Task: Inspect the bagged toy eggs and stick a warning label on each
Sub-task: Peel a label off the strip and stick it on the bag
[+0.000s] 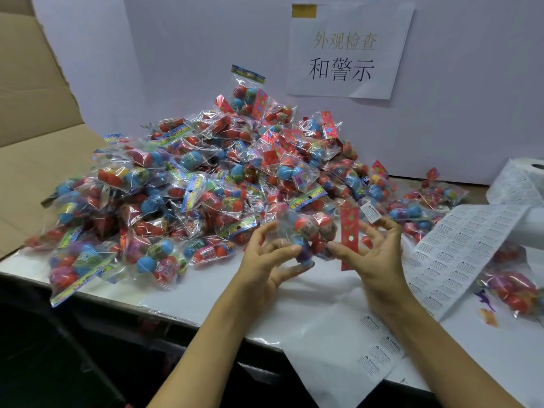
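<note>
Both hands at frame centre hold one bag of toy eggs (306, 240) above the white table (206, 295). Left hand (265, 260) grips its left end; right hand (379, 254) pinches the red header card (349, 231), a warning label (371, 212) stuck to a fingertip. Bag pile (206, 184) fills centre-left. Label strip (459, 245) at right, paper sign (350, 51) on the wall at top.

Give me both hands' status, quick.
Left hand: holding the bag of toy eggs.
Right hand: holding the same bag, warning label on a fingertip.
</note>
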`<state>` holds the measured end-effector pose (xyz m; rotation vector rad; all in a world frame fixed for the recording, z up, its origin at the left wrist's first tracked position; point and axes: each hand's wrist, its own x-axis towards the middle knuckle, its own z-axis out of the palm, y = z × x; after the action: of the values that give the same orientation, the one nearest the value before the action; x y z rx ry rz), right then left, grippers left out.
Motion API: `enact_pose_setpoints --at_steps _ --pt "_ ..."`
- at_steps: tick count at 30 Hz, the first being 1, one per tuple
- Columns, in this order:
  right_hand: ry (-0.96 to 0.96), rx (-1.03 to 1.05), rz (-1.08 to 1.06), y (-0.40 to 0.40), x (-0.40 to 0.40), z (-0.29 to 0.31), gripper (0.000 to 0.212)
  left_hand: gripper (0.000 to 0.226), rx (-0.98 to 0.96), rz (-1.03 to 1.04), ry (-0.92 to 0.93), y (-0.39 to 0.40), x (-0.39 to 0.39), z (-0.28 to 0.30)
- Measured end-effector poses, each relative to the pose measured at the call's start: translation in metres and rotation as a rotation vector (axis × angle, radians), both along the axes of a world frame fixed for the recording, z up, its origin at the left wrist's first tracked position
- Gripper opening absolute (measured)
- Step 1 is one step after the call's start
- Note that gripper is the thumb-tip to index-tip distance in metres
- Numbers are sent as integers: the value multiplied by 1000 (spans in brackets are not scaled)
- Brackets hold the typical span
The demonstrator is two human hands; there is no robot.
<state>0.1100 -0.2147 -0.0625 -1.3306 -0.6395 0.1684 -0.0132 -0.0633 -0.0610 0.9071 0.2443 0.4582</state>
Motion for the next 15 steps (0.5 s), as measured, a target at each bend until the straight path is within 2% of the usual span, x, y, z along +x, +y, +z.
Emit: enact_pose_setpoints --at_steps 4,8,11,15 --pt "35 99 -39 -2 6 -1 87 69 164 -106 49 -6 -4 0" --pt "83 130 5 -6 8 1 87 46 180 -156 131 -7 -6 6" --pt "74 106 66 -8 8 -1 91 29 214 -115 186 -4 -4 4" --pt "1 2 108 -2 -2 -6 84 20 348 -221 192 -5 -5 -4"
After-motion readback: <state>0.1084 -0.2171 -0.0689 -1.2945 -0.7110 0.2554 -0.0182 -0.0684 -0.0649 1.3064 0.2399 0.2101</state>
